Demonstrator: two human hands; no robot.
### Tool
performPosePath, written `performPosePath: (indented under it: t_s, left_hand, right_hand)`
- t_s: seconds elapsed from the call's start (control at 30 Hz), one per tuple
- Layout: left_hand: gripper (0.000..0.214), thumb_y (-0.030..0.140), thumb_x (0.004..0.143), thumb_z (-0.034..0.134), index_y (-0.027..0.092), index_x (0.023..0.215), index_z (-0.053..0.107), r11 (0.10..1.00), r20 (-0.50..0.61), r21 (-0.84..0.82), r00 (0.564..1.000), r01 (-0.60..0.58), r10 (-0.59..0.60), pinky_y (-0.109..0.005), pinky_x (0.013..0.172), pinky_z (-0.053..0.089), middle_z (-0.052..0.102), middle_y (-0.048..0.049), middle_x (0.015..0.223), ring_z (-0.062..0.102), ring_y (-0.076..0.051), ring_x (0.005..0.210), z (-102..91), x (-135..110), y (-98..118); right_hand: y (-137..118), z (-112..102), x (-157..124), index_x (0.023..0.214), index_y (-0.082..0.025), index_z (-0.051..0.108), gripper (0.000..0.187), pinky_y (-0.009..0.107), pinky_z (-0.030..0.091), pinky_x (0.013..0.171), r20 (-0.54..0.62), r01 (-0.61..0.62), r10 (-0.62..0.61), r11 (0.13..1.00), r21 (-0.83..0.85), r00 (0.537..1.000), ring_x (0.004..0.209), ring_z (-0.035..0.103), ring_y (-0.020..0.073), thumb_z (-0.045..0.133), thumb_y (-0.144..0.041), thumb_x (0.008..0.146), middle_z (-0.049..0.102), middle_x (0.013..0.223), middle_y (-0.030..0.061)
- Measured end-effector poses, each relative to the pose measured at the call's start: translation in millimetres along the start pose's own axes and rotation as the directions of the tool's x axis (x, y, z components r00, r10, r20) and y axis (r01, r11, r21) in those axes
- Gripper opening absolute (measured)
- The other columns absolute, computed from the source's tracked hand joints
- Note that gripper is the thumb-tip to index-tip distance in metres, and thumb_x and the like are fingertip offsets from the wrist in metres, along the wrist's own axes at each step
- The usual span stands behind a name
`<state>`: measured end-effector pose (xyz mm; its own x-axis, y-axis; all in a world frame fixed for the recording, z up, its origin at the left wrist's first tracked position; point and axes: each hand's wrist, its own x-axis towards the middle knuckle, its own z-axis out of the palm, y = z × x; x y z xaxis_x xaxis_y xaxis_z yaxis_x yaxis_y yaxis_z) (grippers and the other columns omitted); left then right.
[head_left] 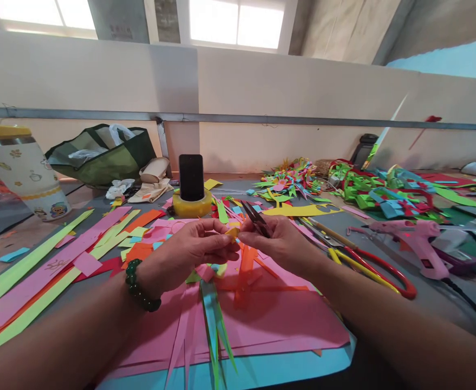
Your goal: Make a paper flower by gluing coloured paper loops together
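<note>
In the middle of the head view, my left hand (205, 241) pinches a small orange-yellow paper piece (233, 232) between thumb and fingers. My right hand (281, 238) meets it from the other side, its thumb and fingertip touching the same piece. Small dark scissors (257, 218) with pointed blades lie in my right hand, points directed up and away; their handles are hidden by the fingers. Under both hands are pink paper sheets (287, 319) with a blue sheet (303, 371) below. Narrow pointed paper strips (211, 311) in green, blue and pink hang toward me beneath my left hand.
Paper strips (67, 254) cover the left side. A phone (191, 177) leans upright on a yellow tape roll (192, 206). Right of my hands lie red-handled scissors (384, 273) and a pink glue gun (419, 244) with a cord. A tumbler (22, 173) and green bag (108, 162) stand back left.
</note>
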<state>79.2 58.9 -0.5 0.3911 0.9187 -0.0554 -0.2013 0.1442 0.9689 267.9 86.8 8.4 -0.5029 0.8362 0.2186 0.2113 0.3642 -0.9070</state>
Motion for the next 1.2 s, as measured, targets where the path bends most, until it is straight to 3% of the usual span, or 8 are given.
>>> performPosePath:
  t_s: [0.17,0.37,1.2]
  left_hand:
    - [0.018,0.021,0.074,0.075,0.015,0.076,0.059,0.992,-0.050,-0.106,0.996,-0.076,0.071,-0.026,0.076,0.054,0.071,-0.0028,0.075,0.069,-0.014,0.074,-3.7,3.4,-0.3]
    - [0.012,0.017,0.077,0.071,0.015,0.077,0.059,0.986,-0.041,-0.146,0.996,-0.082,0.076,-0.029,0.079,0.055,0.073,-0.0054,0.082,0.070,-0.015,0.077,-5.2,3.9,1.2]
    - [0.017,0.013,0.072,0.074,0.014,0.073,0.057,0.991,-0.063,-0.128,0.997,-0.050,0.042,-0.027,0.076,0.055,0.071,-0.0056,0.077,0.070,-0.016,0.074,-1.2,2.0,3.2]
  right_hand:
    - [3.2,-5.1,-0.7,0.084,-0.016,0.055,0.047,0.023,0.015,0.041,0.081,-0.078,0.073,0.995,0.066,0.994,0.044,0.016,0.0071,0.035,-0.058,0.090,0.024,0.051,-0.0094]
    - [-2.8,-2.6,-6.4,0.076,-0.015,0.056,0.041,0.023,0.021,0.043,0.150,-0.081,0.095,0.992,-0.096,0.984,0.047,0.026,0.0078,0.041,-0.050,0.091,0.033,0.053,-0.0058]
    - [0.1,-2.6,-5.6,0.069,-0.017,0.048,0.044,0.023,0.018,0.043,0.179,-0.132,0.148,0.986,-0.102,0.973,0.046,0.024,0.0072,0.040,-0.054,0.091,0.030,0.051,-0.0069]
